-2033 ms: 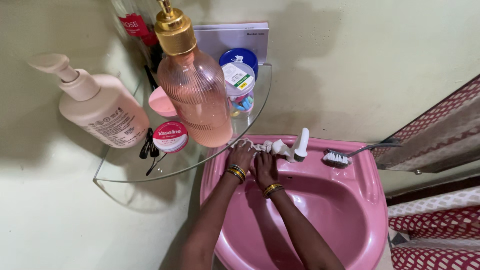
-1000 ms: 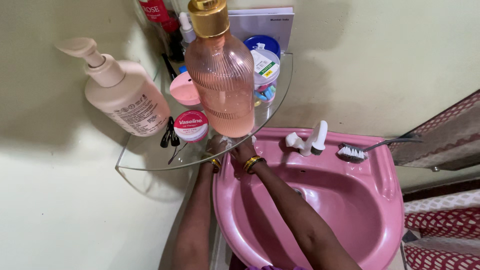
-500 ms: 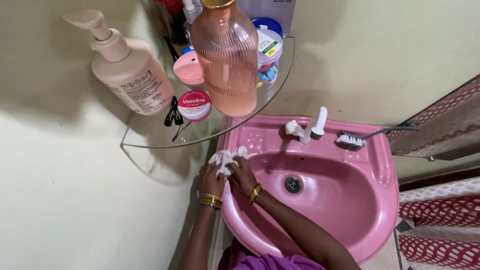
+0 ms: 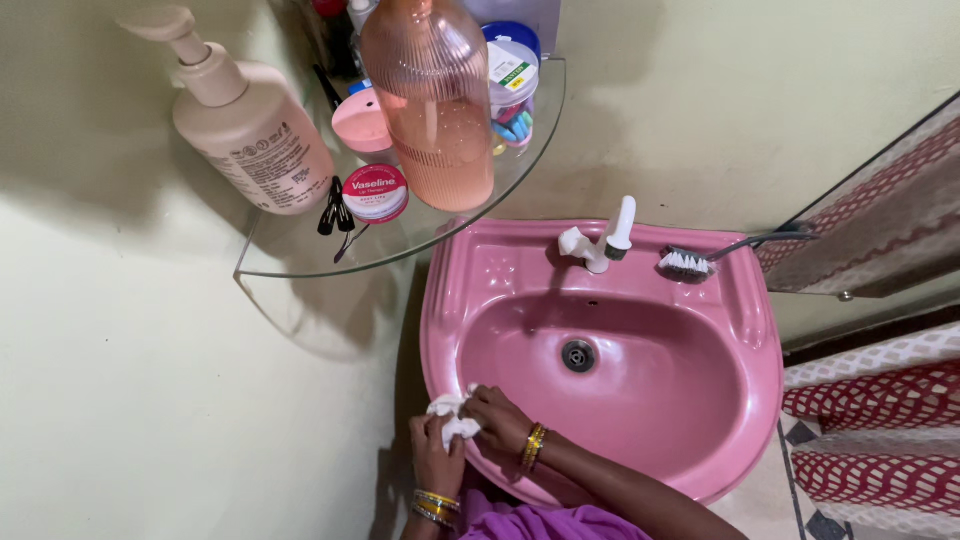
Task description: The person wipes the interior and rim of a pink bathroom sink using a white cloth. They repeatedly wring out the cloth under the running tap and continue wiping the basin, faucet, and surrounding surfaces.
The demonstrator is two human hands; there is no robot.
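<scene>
Cloth (image 4: 452,420), white and crumpled, sits bunched on the near left rim of the pink sink (image 4: 750,330), pressed there between both hands. The left hand (image 4: 436,452) is clenched around the lower part of the cloth from the outer side of the rim, its wrist ringed with gold bangles. The right hand (image 4: 497,424) grips the same cloth from the basin side, fingers curled over it, with gold bangles (image 4: 533,447) on that wrist too. The two hands touch each other around the wad.

The round drain (image 4: 578,355) lies in the middle of the basin, well apart from the hands. A white tap (image 4: 605,240) stands on the far rim, and a brush (image 4: 690,262) with white bristles rests just beside it on the right. Above the sink's left corner a glass shelf (image 4: 290,258) carries a ribbed pink bottle (image 4: 432,110), a beige pump bottle (image 4: 245,125), a small red-lidded tin (image 4: 374,192) and black hair clips (image 4: 332,217).
</scene>
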